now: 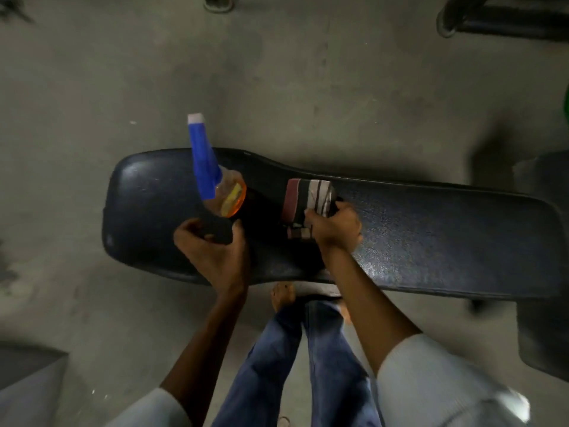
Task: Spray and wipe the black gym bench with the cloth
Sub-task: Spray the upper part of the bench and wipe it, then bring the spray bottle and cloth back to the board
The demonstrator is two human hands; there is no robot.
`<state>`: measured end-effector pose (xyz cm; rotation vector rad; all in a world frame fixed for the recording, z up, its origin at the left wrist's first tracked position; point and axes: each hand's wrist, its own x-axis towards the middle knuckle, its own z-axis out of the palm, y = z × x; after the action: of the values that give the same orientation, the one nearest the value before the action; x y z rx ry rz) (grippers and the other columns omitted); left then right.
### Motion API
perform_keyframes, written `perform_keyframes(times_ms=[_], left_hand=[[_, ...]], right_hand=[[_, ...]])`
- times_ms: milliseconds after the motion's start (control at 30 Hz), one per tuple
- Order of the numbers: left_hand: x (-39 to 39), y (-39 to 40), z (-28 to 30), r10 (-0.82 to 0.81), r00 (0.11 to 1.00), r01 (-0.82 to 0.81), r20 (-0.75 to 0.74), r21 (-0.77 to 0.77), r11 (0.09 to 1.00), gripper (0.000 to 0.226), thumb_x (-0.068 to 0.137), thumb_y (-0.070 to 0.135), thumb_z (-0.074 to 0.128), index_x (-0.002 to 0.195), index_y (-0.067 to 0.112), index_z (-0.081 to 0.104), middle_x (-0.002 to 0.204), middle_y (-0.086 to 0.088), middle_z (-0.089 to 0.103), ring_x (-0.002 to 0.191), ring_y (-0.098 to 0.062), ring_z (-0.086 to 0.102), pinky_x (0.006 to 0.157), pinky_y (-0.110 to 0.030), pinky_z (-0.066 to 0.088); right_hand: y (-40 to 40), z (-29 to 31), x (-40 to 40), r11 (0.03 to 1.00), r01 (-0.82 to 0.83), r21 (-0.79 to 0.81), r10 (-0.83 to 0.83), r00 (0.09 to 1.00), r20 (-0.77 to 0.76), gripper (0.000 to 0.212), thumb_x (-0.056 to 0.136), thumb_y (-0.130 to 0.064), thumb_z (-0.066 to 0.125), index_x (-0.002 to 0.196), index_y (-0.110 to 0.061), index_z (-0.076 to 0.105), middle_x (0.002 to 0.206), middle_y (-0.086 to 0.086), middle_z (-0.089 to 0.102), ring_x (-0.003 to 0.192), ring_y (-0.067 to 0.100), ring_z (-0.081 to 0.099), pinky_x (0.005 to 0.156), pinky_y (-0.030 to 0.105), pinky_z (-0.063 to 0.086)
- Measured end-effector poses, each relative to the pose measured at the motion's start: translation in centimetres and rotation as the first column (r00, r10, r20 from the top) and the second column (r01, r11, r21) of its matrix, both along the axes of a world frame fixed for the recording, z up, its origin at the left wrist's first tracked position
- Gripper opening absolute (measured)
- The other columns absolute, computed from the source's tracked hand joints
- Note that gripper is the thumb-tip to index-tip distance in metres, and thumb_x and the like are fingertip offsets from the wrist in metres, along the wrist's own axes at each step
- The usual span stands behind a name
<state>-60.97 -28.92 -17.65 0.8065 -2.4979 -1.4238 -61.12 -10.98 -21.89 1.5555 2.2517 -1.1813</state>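
Nearest, the right hand (335, 226) has its fingers clamped on the cloth (308, 200), pressed flat on the counter (431, 235), whose long axis runs left to right. Unwiped surface extends rightward from the cloth. Left of the cloth, the left hand (212, 245) grips the bottle (215, 180), nozzle pointing away. Beyond the counter lies bare floor (277, 72).

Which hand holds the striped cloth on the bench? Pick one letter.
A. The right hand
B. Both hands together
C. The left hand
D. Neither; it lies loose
A: the right hand grips the striped cloth against the black bench, while the left hand holds the spray bottle.
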Motion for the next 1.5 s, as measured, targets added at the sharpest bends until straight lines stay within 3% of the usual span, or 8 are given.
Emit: perform_keyframes(times_ms=[167,300,400,500,600,867,1167,1500], left_hand=[[-3.5,-0.1,1.7,-0.248,0.967,0.249,-0.064,-0.001,0.969,0.082,0.08,0.037,0.091,0.147,0.019,0.049,0.142,0.0,0.06,0.133,-0.013,0.06,0.117,-0.043,0.049],[-4.7,1.2,4.1,-0.3,0.951,0.303,-0.076,0.035,0.952,0.015,0.095,0.033,0.08,0.105,0.029,0.069,0.094,0.008,0.073,0.09,0.0,0.071,0.089,-0.034,0.062],[-3.9,2.6,6.2,-0.311,0.945,0.315,-0.102,0.024,0.949,0.012,0.096,0.026,0.079,0.09,0.026,0.068,0.081,0.009,0.07,0.078,0.002,0.069,0.077,-0.023,0.06],[-1.8,5.2,8.7,-0.379,0.922,0.383,-0.072,0.04,0.923,0.021,0.095,0.017,0.077,0.083,0.029,0.064,0.075,0.014,0.065,0.074,0.011,0.065,0.072,-0.006,0.05],[0.6,8.1,10.9,-0.491,0.865,0.498,-0.101,0.054,0.866,0.016,0.087,0.011,0.085,0.089,0.018,0.07,0.076,0.018,0.066,0.074,0.011,0.067,0.071,-0.01,0.051],[8.6,17.2,17.5,-0.651,0.753,0.658,-0.099,0.109,0.745,0.039,0.072,0.014,0.095,0.07,0.023,0.058,0.058,0.013,0.057,0.053,0.002,0.055,0.063,-0.025,0.049],[20.7,25.2,21.5,-0.831,0.548,0.836,-0.091,0.074,0.544,0.033,0.071,0.041,0.09,0.088,0.016,0.077,0.082,-0.001,0.08,0.073,-0.02,0.074,0.074,-0.043,0.061],[36.1,31.3,22.2,-0.973,0.232,0.97,-0.022,-0.072,0.233,0.032,0.074,0.043,0.093,0.083,0.019,0.075,0.08,-0.001,0.078,0.078,-0.03,0.072,0.073,-0.043,0.058]], right_hand=[[1.2,1.0,0.0,0.983,-0.04,-0.177,0.005,0.982,-0.191,0.034,0.076,-0.022,0.091,0.084,-0.03,0.058,0.101,0.002,0.072,0.096,0.024,0.069,0.083,0.033,0.056],[1.5,3.4,1.5,0.884,-0.065,-0.464,-0.101,0.941,-0.324,0.041,0.087,0.007,0.081,0.079,-0.02,0.052,0.087,0.001,0.066,0.083,0.015,0.065,0.078,0.025,0.056],[2.3,6.1,3.8,0.793,0.038,-0.608,-0.288,0.903,-0.32,0.038,0.089,0.009,0.078,0.083,-0.019,0.053,0.095,0.011,0.069,0.096,0.028,0.07,0.088,0.04,0.063],[3.9,9.3,6.6,0.678,0.165,-0.716,-0.515,0.803,-0.301,0.026,0.091,0.009,0.075,0.107,-0.01,0.066,0.102,0.009,0.078,0.09,0.022,0.077,0.07,0.032,0.068],[5.9,11.9,10.2,0.605,0.264,-0.752,-0.656,0.7,-0.282,0.04,0.089,0.005,0.078,0.128,0.0,0.071,0.112,0.013,0.082,0.09,0.021,0.081,0.068,0.031,0.067],[12.2,19.0,21.6,0.524,0.353,-0.775,-0.825,0.436,-0.359,0.024,0.096,0.004,0.069,0.108,-0.015,0.079,0.095,0.003,0.085,0.084,0.017,0.08,0.078,0.034,0.068],[17.0,23.3,35.9,0.45,0.473,-0.757,-0.893,0.222,-0.392,0.031,0.096,0.0,0.072,0.124,-0.012,0.077,0.115,0.011,0.083,0.101,0.027,0.079,0.095,0.044,0.063],[18.6,23.7,52.9,0.243,0.624,-0.743,-0.932,-0.063,-0.358,0.026,0.099,-0.004,0.071,0.123,-0.013,0.077,0.11,0.008,0.084,0.088,0.02,0.08,0.071,0.03,0.068]])
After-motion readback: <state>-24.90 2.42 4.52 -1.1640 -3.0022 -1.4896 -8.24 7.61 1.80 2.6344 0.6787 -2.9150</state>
